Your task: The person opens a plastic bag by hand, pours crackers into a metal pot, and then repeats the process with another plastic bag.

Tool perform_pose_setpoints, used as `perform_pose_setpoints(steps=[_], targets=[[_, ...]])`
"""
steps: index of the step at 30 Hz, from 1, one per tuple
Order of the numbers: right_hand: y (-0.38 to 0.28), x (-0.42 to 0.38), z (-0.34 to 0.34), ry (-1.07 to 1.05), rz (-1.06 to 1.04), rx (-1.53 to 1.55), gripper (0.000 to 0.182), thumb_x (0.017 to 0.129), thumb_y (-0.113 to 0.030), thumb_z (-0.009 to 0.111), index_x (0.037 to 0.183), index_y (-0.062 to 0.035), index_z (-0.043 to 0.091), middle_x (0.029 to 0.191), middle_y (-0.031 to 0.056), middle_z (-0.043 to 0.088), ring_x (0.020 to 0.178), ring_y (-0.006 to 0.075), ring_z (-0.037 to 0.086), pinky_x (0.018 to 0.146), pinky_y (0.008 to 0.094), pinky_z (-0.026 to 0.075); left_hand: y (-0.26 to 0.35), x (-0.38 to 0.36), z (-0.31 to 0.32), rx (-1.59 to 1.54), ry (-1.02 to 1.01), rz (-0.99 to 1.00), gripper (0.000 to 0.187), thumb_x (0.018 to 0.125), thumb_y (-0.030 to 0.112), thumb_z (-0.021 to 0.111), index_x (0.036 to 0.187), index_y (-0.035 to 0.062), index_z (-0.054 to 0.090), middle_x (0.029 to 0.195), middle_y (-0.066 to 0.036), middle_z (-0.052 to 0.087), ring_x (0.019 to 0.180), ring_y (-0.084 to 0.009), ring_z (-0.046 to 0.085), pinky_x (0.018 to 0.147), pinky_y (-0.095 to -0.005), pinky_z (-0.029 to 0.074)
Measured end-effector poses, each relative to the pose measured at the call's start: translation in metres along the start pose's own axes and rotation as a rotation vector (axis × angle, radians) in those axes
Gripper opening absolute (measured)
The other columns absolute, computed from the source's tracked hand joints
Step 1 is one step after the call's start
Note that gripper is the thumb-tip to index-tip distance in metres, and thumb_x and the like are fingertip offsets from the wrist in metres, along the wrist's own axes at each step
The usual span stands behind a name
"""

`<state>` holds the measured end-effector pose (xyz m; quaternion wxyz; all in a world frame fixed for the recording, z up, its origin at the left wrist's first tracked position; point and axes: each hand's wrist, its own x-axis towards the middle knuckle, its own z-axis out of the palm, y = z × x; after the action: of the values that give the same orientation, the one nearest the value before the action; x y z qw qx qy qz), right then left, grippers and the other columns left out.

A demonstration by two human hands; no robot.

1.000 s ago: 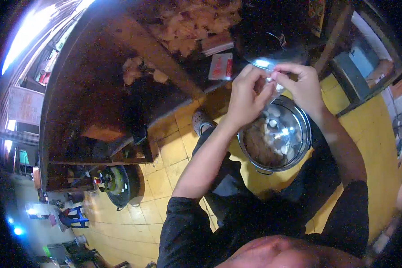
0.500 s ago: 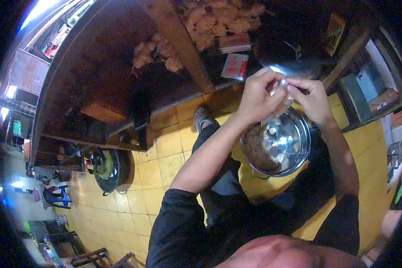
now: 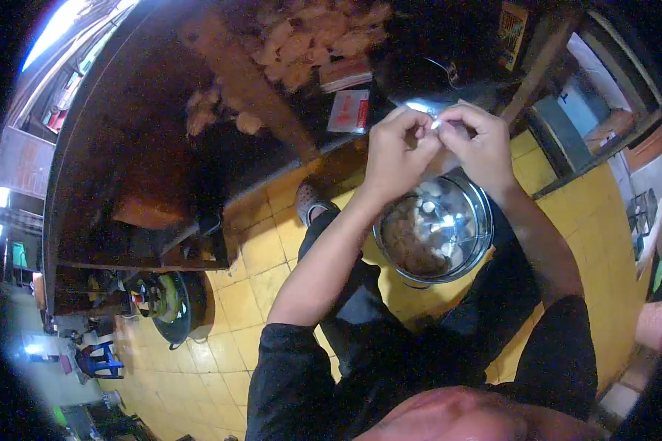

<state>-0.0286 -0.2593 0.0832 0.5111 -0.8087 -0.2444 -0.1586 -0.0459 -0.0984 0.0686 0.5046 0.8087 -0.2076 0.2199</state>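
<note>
My left hand (image 3: pixel 399 153) and my right hand (image 3: pixel 481 144) meet above a shiny metal pot, fingertips pinched together. A small whitish bit, apparently the gathered top of a clear plastic bag (image 3: pixel 440 163), sits between them. Its translucent lower part hangs between my palms, partly hidden by my fingers; its contents cannot be made out. Below, the round metal pot (image 3: pixel 485 239) stands between my legs. Brown stuff (image 3: pixel 404 235) fills its left side, with several pale lumps (image 3: pixel 456 255) around the middle and right.
A dark wooden table or shelf (image 3: pixel 125 95) ahead carries brown crumpled pieces (image 3: pixel 316 37), a red-and-white box (image 3: pixel 349 112) and a dark round vessel (image 3: pixel 419 73). On the yellow tiled floor (image 3: pixel 265 250), a black basin (image 3: pixel 191 309) stands at the left. A blue stool (image 3: pixel 107 361) is farther off.
The view has shifted, so the hands and pot appear farther left. My hands remain pinched together at the whitish bit, with the right fingers now more curled.
</note>
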Motion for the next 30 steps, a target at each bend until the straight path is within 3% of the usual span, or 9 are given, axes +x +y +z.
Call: perform_pose_setpoints(steps=[2,5,9,11,15,17,23,27,30], targets=[[0.010,0.003,0.000,0.078,-0.265,-0.152,0.013,0.078,-0.012,0.064,0.086,-0.0034,0.069,0.085,0.0105,0.069,0.081,0.0245,0.068,0.094,0.0364,0.046,-0.008,-0.003,0.004,-0.096,0.107,0.053,0.015,0.079,0.014,0.066,0.086,0.0011,0.065,0.080,-0.010,0.061,0.073,-0.0185,0.060,0.070,-0.0292,0.047],[0.013,0.000,0.000,0.018,-0.234,-0.145,0.015,0.078,-0.012,0.064,0.090,-0.0040,0.069,0.088,0.0109,0.070,0.086,0.0272,0.067,0.104,0.0386,0.039,-0.011,-0.008,0.005,-0.147,0.034,-0.066,0.016,0.080,0.013,0.066,0.090,0.0012,0.067,0.084,-0.011,0.063,0.079,-0.0178,0.062,0.073,-0.0276,0.048],[0.012,-0.006,0.005,-0.058,0.005,-0.106,0.018,0.079,-0.012,0.063,0.093,-0.0032,0.069,0.092,0.0135,0.070,0.089,0.0269,0.067,0.097,0.0371,0.044,-0.008,-0.010,-0.001,0.023,-0.052,-0.090,0.017,0.078,0.015,0.068,0.088,0.0026,0.066,0.085,-0.010,0.063,0.081,-0.0207,0.061,0.077,-0.0329,0.047],[0.017,-0.010,0.007,-0.122,0.030,-0.078,0.021,0.081,-0.008,0.059,0.099,0.0014,0.066,0.092,0.0110,0.069,0.087,0.0185,0.066,0.088,0.0312,0.047,-0.003,-0.009,-0.004,0.621,-0.114,0.262,0.021,0.073,0.021,0.071,0.087,0.0069,0.065,0.084,-0.007,0.062,0.084,-0.0238,0.059,0.083,-0.0400,0.042],[0.012,-0.010,0.010,-0.182,0.137,-0.085,0.023,0.081,-0.008,0.055,0.100,0.0029,0.062,0.088,0.0116,0.067,0.077,0.0193,0.064,0.075,0.0312,0.049,-0.002,-0.003,-0.003,0.701,-0.074,0.354,0.026,0.068,0.026,0.073,0.087,0.0113,0.062,0.082,-0.004,0.061,0.085,-0.0251,0.057,0.085,-0.0443,0.038],[0.011,-0.010,0.011,-0.183,0.126,-0.112,0.028,0.076,-0.012,0.057,0.099,0.0032,0.062,0.095,0.0186,0.066,0.086,0.0315,0.064,0.081,0.0375,0.049,-0.003,-0.001,-0.004,0.730,-0.019,0.473,0.018,0.067,0.021,0.069,0.079,0.0114,0.061,0.076,-0.004,0.061,0.080,-0.0218,0.056,0.082,-0.0460,0.038],[0.044,-0.005,0.010,-0.264,-0.198,-0.038,0.027,0.074,-0.012,0.057,0.095,0.0043,0.062,0.097,0.0201,0.062,0.102,0.0310,0.057,0.090,0.0372,0.044,-0.007,0.000,-0.008,0.680,-0.091,0.468,0.027,0.065,0.029,0.072,0.087,0.0161,0.063,0.081,0.000,0.062,0.084,-0.0217,0.055,0.082,-0.0434,0.036],[0.049,0.000,-0.001,-0.497,-0.108,0.099,0.022,0.077,-0.012,0.058,0.091,0.0045,0.062,0.094,0.0176,0.063,0.098,0.0295,0.059,0.089,0.0369,0.045,-0.009,-0.003,-0.003,0.592,-0.172,0.394,0.024,0.065,0.028,0.073,0.082,0.0137,0.063,0.075,-0.002,0.061,0.081,-0.0250,0.056,0.080,-0.0440,0.036],[0.047,-0.006,-0.003,-0.575,0.042,0.091,0.019,0.080,-0.011,0.058,0.092,0.0037,0.061,0.094,0.0157,0.064,0.095,0.0272,0.060,0.087,0.0370,0.045,-0.013,-0.010,0.000,0.493,-0.204,0.165,0.017,0.068,0.021,0.072,0.076,0.0104,0.062,0.070,-0.005,0.060,0.073,-0.0208,0.055,0.077,-0.0387,0.040]])
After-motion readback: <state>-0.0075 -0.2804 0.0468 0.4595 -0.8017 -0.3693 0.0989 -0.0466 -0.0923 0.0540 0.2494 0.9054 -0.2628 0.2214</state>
